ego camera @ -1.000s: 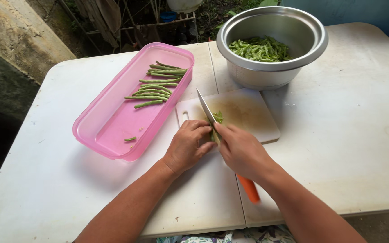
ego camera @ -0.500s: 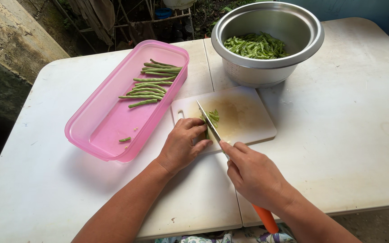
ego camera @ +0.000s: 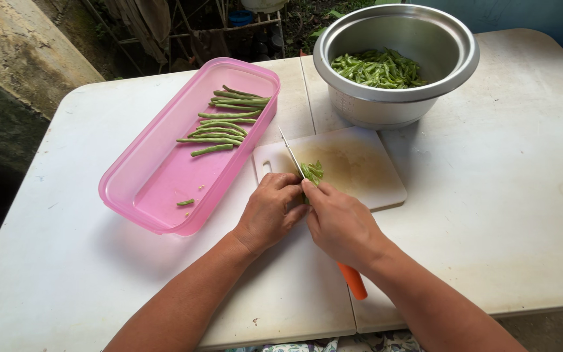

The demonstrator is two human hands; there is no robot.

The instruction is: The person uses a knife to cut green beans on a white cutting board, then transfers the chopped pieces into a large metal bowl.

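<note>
- We work at a white worktop (ego camera: 503,195), the biggest thing in view, which carries everything else.
- On its left part lies our long pink plastic tub (ego camera: 144,189), set at a slant; whole green beans (ego camera: 224,120) lie in a loose row in its far half, and one short bit (ego camera: 186,203) sits alone nearer to us.
- At the far edge stands a round metal pot (ego camera: 395,107) with a heap of cut bean pieces (ego camera: 378,68) inside.
- Just in front of the pot, and just beside the tub's right side, lies our white cutting board (ego camera: 366,169), stained yellowish in the middle.
- Our right hand (ego camera: 340,225) is closed around the knife (ego camera: 292,154); the orange handle end (ego camera: 353,281) sticks out below the wrist, and the blade points away from us over the board's left part.
- Our left hand (ego camera: 270,212) is curled, fingers bent down at the board's near left corner, pinning a bunch of beans that our two hands mostly hide.
- The smallest things, the freshly sliced bean bits (ego camera: 312,172), lie on the board just right of the blade, touching our fingertips.
</note>
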